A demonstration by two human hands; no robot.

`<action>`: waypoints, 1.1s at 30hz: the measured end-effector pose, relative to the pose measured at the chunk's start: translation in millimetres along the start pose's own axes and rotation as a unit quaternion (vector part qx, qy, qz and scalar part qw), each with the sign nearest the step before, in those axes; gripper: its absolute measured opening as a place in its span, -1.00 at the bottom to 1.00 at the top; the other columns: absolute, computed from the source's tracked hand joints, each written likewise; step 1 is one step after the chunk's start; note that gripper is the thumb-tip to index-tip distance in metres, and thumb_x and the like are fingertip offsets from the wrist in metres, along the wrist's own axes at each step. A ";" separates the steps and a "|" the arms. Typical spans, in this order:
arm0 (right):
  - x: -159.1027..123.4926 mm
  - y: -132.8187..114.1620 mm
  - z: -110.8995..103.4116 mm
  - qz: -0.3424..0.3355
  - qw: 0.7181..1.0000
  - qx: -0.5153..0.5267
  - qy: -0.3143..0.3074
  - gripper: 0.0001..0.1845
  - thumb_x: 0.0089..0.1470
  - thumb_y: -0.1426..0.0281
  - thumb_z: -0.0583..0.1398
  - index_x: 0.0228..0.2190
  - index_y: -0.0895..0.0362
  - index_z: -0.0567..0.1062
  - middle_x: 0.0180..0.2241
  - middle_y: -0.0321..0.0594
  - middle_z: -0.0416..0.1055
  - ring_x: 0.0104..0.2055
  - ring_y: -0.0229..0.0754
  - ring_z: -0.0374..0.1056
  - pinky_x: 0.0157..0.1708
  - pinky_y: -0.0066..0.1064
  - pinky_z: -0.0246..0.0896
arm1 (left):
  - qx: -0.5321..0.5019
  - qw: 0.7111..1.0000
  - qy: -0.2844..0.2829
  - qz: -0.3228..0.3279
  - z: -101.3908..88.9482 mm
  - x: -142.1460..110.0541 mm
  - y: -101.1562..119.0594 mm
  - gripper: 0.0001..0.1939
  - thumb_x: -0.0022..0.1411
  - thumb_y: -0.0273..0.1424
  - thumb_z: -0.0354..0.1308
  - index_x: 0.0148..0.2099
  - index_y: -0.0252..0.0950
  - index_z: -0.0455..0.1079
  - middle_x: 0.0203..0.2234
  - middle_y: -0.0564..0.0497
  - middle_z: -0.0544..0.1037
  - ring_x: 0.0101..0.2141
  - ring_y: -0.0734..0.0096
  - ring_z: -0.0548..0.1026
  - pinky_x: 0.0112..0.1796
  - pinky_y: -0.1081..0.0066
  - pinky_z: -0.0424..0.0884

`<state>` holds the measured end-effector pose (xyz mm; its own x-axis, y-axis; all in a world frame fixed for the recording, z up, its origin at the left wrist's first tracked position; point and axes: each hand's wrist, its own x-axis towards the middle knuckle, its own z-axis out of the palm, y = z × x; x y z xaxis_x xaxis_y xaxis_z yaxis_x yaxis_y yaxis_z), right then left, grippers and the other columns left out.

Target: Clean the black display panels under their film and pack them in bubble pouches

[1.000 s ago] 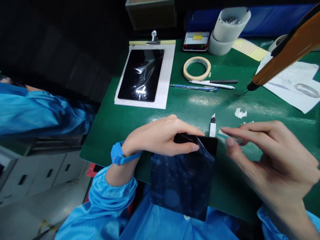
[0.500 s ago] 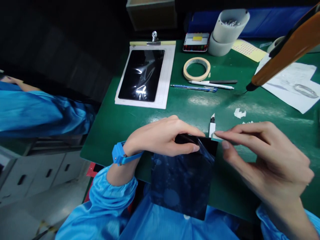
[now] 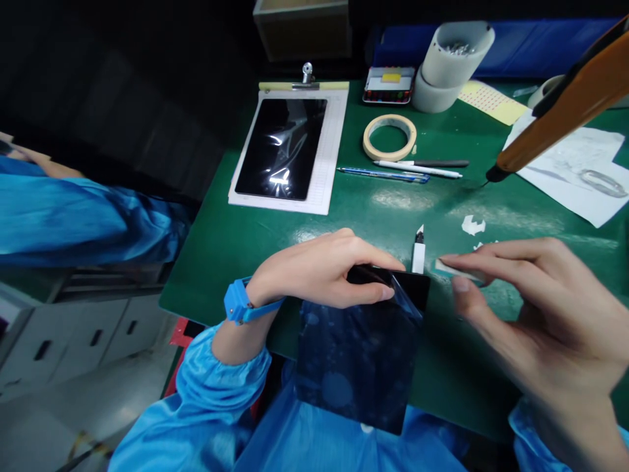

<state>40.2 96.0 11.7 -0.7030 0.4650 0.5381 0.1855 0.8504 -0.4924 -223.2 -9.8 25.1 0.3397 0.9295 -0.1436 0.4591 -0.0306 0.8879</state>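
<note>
From here it looks like corner work on the dark panel (image 3: 358, 367), so the next move wants a steady grip. Left hand (image 3: 327, 269) is clamped on its far edge by the folded-back film (image 3: 407, 301), panel sticking out toward the person; right hand (image 3: 545, 314) is just off the corner, pinching some whitish piece (image 3: 445, 268), can't really tell what.

Dark rectangular panel (image 3: 356, 360), film (image 3: 407, 299) loose near top
</note>
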 end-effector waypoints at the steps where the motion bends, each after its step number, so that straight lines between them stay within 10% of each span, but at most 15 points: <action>1: 0.2 1.4 -0.4 -0.016 1.000 0.003 -0.008 -0.74 0.39 0.53 0.40 0.02 -0.02 0.68 -0.14 -0.19 0.60 -0.25 -0.13 0.55 -0.30 -0.29 0.47 | 0.001 1.000 0.000 -0.002 -0.2 0.2 0.0 -0.65 0.57 -0.35 0.28 0.26 -0.35 0.72 -0.33 0.05 0.82 -0.56 0.49 0.45 -0.47 0.43 0.30; 33: -8.7 -1.2 8.3 0.057 0.994 0.090 -0.038 -0.72 0.31 0.56 0.35 -0.02 0.01 0.59 -0.33 -0.34 0.46 -0.46 -0.27 0.46 -0.46 -0.46 0.52 | -0.021 0.999 0.007 0.030 -2.1 2.1 -5.5 -0.66 0.56 -0.41 0.32 0.24 -0.43 0.73 -0.29 -0.01 0.82 -0.50 0.51 0.43 -0.44 0.48 0.33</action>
<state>40.4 88.9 1.9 -0.7351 0.5306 0.4221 0.1456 0.7316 -0.6660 -226.7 -6.9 20.8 0.3533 0.9317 -0.0844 0.4033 -0.0703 0.9124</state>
